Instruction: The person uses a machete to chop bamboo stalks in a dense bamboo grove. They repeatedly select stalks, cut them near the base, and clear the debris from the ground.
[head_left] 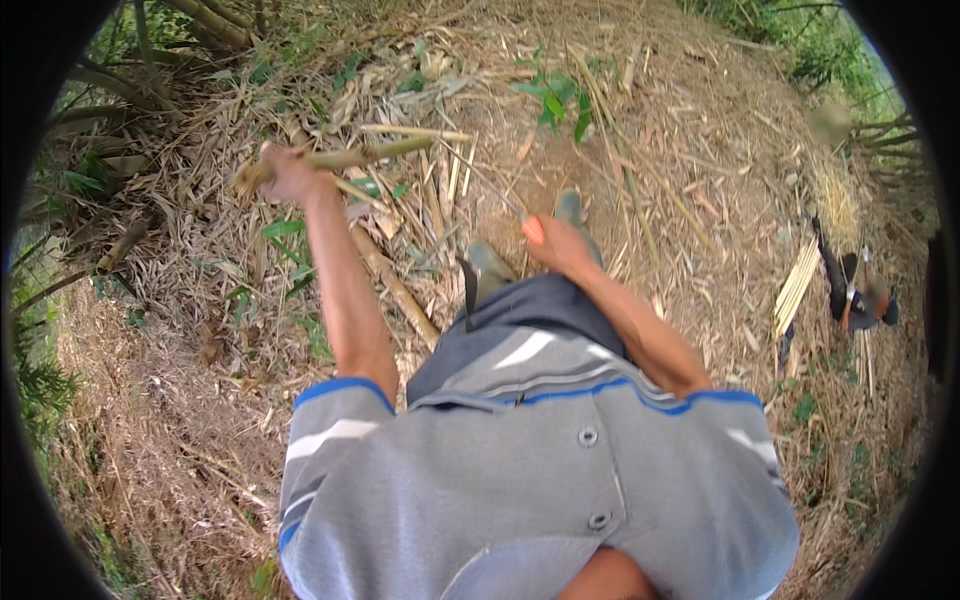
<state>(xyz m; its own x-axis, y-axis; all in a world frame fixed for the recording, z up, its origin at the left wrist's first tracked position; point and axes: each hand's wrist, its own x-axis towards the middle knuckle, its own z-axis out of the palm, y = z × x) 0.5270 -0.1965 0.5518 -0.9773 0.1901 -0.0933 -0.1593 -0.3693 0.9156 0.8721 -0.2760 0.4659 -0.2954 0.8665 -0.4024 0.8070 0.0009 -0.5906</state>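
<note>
My left hand (290, 174) is closed round one end of a greenish-brown bamboo stick (370, 154), held out to the left above the ground and pointing right. In my right hand (562, 246), closed in front of my knees, is the orange handle of a long-bladed knife (485, 180). Its thin blade slants up and left, with the tip near the stick's right end; whether they touch, I cannot tell. A pale split strip (415, 131) lies just beyond the stick.
Dry leaves and several bamboo strips cover the ground round my boots (488, 264). A thicker bamboo pole (395, 290) lies at my left leg. Bamboo stems (110, 85) stand far left. At right another person (866, 302) is beside a bundle of pale strips (797, 287).
</note>
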